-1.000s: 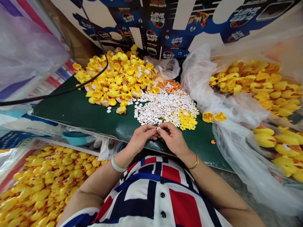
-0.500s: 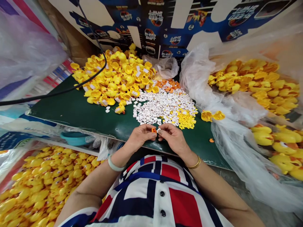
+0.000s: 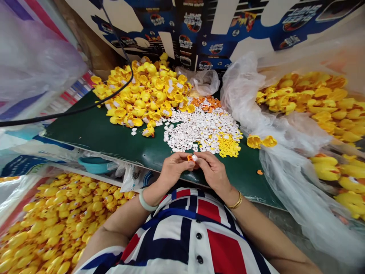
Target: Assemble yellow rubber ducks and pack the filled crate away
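Observation:
Both hands meet over the front edge of the green table (image 3: 137,149). My left hand (image 3: 177,166) pinches a small orange plastic piece (image 3: 190,158). Closed too, my right hand (image 3: 211,167) holds a small white plastic piece (image 3: 194,157) against the orange one. Fingertips hide part of both, so I cannot tell whether they are joined. Just beyond the hands lies a spread of white eye-like pieces (image 3: 182,133), with small yellow pieces (image 3: 229,145) at its right and orange pieces (image 3: 207,102) behind.
Yellow duck shells (image 3: 142,87) are heaped at the back left, under a black cable (image 3: 99,102). A clear plastic bag (image 3: 242,87) holds more shells at right. Two yellow half shells (image 3: 261,141) lie beside it. Yellow ducks (image 3: 65,213) fill a container below left.
The white piece has come up against the orange piece as the hands drew together. The whole view has shifted slightly.

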`<state>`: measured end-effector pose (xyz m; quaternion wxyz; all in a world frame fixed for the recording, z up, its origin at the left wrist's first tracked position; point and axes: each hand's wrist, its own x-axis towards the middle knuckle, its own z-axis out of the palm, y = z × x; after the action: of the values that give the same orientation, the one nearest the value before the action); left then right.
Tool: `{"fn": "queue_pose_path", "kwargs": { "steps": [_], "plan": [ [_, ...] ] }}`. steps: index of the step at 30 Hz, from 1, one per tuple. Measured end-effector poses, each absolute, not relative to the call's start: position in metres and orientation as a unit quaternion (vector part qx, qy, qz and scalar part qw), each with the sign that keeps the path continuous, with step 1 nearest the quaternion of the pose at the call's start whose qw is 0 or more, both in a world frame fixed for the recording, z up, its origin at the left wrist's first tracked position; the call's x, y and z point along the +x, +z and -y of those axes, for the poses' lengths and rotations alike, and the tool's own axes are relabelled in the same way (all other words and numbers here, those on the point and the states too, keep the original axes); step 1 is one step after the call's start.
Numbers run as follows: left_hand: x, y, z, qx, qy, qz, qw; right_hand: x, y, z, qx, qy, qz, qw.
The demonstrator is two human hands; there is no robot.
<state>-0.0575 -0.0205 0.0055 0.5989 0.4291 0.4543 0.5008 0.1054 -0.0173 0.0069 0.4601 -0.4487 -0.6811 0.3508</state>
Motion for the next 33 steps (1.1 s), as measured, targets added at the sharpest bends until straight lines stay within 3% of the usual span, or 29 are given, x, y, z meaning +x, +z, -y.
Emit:
{"fn": "queue_pose_path", "kwargs": {
  "steps": [3,6,11,14,19,22,25,30,33],
  "plan": [
    [-0.053,0.004,0.021,0.362,0.506,-0.430,0.654,0.106,0.009,0.016,-0.426,0.278,0.737,0.444],
    [-0.068,0.011,0.017,0.477,0.462,-0.461,0.588,0.109,0.010,0.013,-0.409,0.207,0.772,0.440],
    [-0.145,0.023,-0.023,0.671,0.380,-0.633,0.059,0.118,0.004,0.009,-0.420,0.197,0.778,0.424],
    [-0.185,0.016,-0.052,0.697,0.269,-0.663,-0.039,0.117,-0.001,0.011,-0.421,0.222,0.778,0.409],
    [-0.186,0.007,-0.051,0.739,0.237,-0.628,-0.055,0.112,0.009,0.008,-0.438,0.279,0.755,0.399],
    [-0.154,0.012,-0.025,0.787,0.265,-0.549,-0.095,0.105,0.023,-0.004,-0.488,0.337,0.669,0.448],
    [-0.118,0.014,0.003,0.853,0.281,-0.434,-0.067,0.094,0.029,-0.022,-0.509,0.394,0.577,0.503],
    [-0.081,0.004,0.030,0.854,0.374,-0.343,0.113,0.093,0.022,-0.030,-0.498,0.507,0.502,0.494],
    [-0.071,-0.002,0.034,0.710,0.485,-0.360,0.363,0.098,0.023,-0.017,-0.460,0.559,0.512,0.462]
  ]
}}
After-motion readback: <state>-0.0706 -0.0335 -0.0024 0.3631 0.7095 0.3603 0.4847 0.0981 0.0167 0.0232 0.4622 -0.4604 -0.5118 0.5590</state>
